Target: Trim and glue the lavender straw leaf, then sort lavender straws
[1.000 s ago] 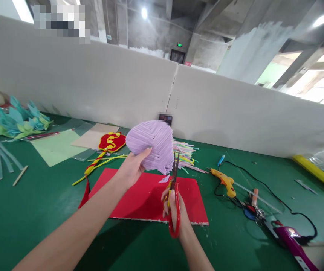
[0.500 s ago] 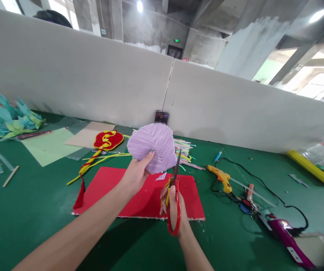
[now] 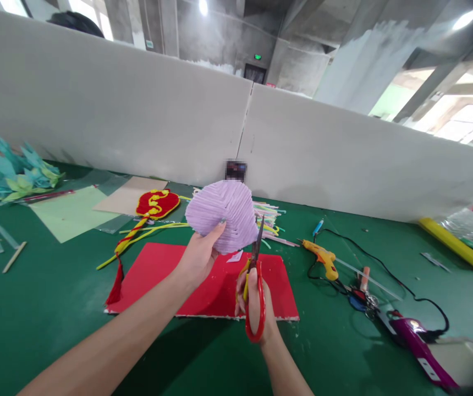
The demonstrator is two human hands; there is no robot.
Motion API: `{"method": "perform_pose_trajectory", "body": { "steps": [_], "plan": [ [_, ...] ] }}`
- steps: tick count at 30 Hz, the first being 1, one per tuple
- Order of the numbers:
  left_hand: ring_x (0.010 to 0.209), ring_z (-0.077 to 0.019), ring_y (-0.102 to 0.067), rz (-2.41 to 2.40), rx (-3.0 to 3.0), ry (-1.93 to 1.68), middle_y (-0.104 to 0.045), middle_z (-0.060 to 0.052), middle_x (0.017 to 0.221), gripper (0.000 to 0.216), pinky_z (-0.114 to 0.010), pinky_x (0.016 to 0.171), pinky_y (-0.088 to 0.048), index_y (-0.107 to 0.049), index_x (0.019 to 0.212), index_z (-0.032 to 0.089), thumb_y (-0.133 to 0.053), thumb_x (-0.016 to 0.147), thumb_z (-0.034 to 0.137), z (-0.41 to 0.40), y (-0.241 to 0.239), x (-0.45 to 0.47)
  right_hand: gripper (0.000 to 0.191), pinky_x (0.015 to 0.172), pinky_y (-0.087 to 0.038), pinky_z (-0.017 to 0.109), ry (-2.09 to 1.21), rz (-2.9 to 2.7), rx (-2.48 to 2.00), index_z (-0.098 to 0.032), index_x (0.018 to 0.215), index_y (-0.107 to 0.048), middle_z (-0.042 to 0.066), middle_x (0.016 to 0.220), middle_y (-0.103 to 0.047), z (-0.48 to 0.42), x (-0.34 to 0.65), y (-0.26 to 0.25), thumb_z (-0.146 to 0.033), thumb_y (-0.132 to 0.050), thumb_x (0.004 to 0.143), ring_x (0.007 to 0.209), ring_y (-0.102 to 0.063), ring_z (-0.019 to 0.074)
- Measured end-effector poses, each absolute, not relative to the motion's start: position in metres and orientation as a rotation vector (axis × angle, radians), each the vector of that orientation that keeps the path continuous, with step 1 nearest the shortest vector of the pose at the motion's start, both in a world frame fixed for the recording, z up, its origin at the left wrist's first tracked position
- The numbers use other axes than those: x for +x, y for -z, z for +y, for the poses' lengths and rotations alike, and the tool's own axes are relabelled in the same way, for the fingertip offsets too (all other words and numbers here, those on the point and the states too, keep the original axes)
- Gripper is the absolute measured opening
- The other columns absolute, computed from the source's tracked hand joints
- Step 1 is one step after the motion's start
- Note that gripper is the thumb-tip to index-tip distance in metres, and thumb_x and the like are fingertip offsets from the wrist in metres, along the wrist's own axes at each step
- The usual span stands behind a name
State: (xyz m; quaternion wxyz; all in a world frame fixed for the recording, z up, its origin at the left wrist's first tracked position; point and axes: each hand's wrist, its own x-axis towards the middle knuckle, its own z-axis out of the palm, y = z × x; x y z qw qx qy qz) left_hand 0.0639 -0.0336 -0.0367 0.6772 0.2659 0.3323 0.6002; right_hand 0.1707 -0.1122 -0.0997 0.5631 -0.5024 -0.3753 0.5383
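Note:
Pinched in my left hand (image 3: 200,256) is a lilac fan-shaped panel (image 3: 226,214) of ribbed, fuzzy strips, like pipe cleaners laid side by side. My right hand (image 3: 257,302) grips scissors (image 3: 256,275) with red and yellow handles. Their blades point up at the panel's right edge and look nearly closed; whether they touch it I cannot tell. Below both hands lies a red board (image 3: 215,286), with a small lilac scrap (image 3: 235,257) near its back edge.
A red and yellow fan ornament (image 3: 157,204) with a tassel lies left of the board. Pipe cleaners (image 3: 271,217) are piled behind the panel. To the right are a yellow glue gun (image 3: 322,258) with its cord and a purple tool (image 3: 422,349). A white partition (image 3: 137,121) stands behind.
The scissors and my right hand have shifted very slightly, and the right-hand fingers look more curled in. The panel and my left hand stay in place.

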Motion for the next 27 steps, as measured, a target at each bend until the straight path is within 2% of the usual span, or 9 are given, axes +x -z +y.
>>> {"method": "perform_pose_trajectory", "body": {
  "steps": [12,18,27],
  "plan": [
    [0.081,-0.0165,-0.067,0.734,0.595,-1.374,-0.072,-0.002,0.094,0.027,-0.024,0.067,-0.054,-0.067,0.096,0.017,-0.072,0.069,0.020,-0.033,0.035,0.063,0.048,0.030,-0.033,0.017,-1.278,-0.857,-1.237,-0.021,0.071,-0.043,-0.010,0.047,-0.031,-0.113,0.171,0.098,-0.069,-0.045,0.075,0.033,-0.029,0.0044],
    [0.079,-0.0167,-0.067,0.717,0.584,-1.391,-0.072,-0.002,0.092,0.026,-0.025,0.067,-0.055,-0.066,0.096,0.017,-0.070,0.070,0.017,-0.032,0.032,0.061,0.045,0.035,-0.030,0.016,-1.232,-0.918,-1.180,-0.019,0.076,-0.048,-0.008,0.059,-0.040,-0.108,0.175,0.108,-0.065,-0.048,0.077,0.038,-0.031,0.0024],
    [0.075,-0.0153,-0.067,0.723,0.578,-1.372,-0.072,-0.003,0.089,0.021,-0.024,0.065,-0.055,-0.067,0.094,0.015,-0.068,0.073,0.015,-0.032,0.030,0.061,0.048,0.034,-0.026,0.016,-1.218,-0.977,-1.270,-0.019,0.069,-0.046,-0.009,0.043,-0.033,-0.111,0.175,0.099,-0.065,-0.039,0.081,0.033,-0.029,0.0037]
  ]
}}
